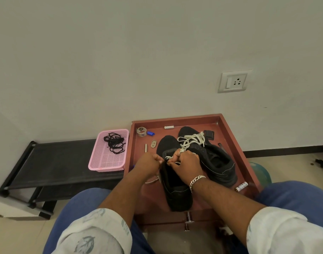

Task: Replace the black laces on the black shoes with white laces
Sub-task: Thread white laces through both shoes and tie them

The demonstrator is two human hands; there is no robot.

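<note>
— What did the fingers have hold of?
— Both hands were curled over the near black shoe (175, 189); the left hand (147, 163) and right hand (186, 165) each pinched the white lace (168, 158) at its eyelets, directly under the fingertips.
— And around them?
— Beyond the knuckles lay the second black shoe (212, 158) with a loose white lace (191, 139). Left of the fingers, black laces (115, 142) sat in a pink basket (105, 162).

Tape roll (141, 131), blue cap (150, 133), battery (241, 186), wall socket (233, 81).
</note>
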